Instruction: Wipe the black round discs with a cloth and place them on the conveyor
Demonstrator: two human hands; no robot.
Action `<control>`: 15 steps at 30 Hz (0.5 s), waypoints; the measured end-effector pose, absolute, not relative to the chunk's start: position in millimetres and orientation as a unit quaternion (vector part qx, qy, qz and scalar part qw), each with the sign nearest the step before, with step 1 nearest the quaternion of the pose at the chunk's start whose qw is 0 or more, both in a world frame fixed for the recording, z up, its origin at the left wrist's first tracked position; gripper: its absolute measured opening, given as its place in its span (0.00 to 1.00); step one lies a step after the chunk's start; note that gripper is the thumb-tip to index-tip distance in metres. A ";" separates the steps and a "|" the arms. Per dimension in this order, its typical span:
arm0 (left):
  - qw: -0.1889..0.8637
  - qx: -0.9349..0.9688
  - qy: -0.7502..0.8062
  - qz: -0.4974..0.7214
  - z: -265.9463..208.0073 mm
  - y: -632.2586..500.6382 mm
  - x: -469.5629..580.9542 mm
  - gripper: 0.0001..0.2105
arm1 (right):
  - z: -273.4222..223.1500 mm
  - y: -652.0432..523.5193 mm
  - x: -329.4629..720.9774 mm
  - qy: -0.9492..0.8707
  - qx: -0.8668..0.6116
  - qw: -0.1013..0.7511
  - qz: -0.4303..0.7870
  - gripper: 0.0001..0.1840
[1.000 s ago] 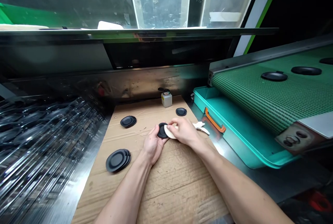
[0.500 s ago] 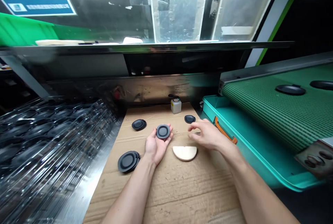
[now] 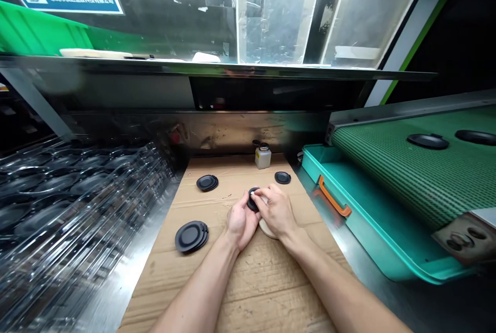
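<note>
My left hand (image 3: 241,223) is closed round the edge of a small round black lid (image 3: 252,203), which is tilted up over the cardboard. My right hand (image 3: 274,210) reaches across it, fingers pinched together against the lid's face. A tiny white bit shows at those fingertips, too small to name. Below the right hand lies a cream half-round pad (image 3: 267,228), mostly covered by it. To the left are a stack of larger black lids (image 3: 189,237) and a stack of smaller ones (image 3: 206,183). One more black lid (image 3: 282,177) lies beyond my right hand.
A small white bottle (image 3: 263,157) stands at the cardboard's (image 3: 271,291) back edge. Clear plastic trays (image 3: 77,209) are piled at left. On the right, a teal bin (image 3: 372,230) with an orange handle sits under a green conveyor belt (image 3: 406,178) carrying black lids. A metal shelf (image 3: 232,68) crosses above.
My right hand has moved left from above the cardboard onto the lid, its fingers now pinched. My left hand has shifted slightly right and tilted the lid, which lay flat on its fingers.
</note>
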State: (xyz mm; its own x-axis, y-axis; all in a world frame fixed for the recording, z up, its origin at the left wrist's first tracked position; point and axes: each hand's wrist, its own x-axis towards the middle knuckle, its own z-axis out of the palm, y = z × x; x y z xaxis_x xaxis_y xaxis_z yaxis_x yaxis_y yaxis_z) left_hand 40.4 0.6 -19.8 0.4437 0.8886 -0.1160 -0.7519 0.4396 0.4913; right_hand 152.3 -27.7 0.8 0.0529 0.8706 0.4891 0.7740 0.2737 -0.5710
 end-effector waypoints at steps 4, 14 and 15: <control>0.820 0.177 0.200 0.505 -20.1 4.1 35.7 0.14 | -7.8 -30.1 155.2 -0.738 -0.593 0.322 0.011 0.13; 0.817 0.175 0.226 0.501 -22.7 3.9 35.8 0.14 | 2.9 -42.4 143.2 -0.811 -0.551 0.188 -0.058 0.15; 0.819 0.177 0.230 0.496 -22.7 4.7 34.4 0.14 | 3.1 -44.5 143.9 -0.814 -0.550 0.173 -0.068 0.16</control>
State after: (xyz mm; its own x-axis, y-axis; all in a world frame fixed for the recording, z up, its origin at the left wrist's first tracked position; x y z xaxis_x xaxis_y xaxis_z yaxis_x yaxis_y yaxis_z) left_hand 34.4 4.7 -22.7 0.4024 0.8931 -0.2010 -0.7309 0.4457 0.5169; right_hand 143.9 -44.5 3.1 -0.3355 0.8718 0.3569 0.9190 0.3862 -0.0796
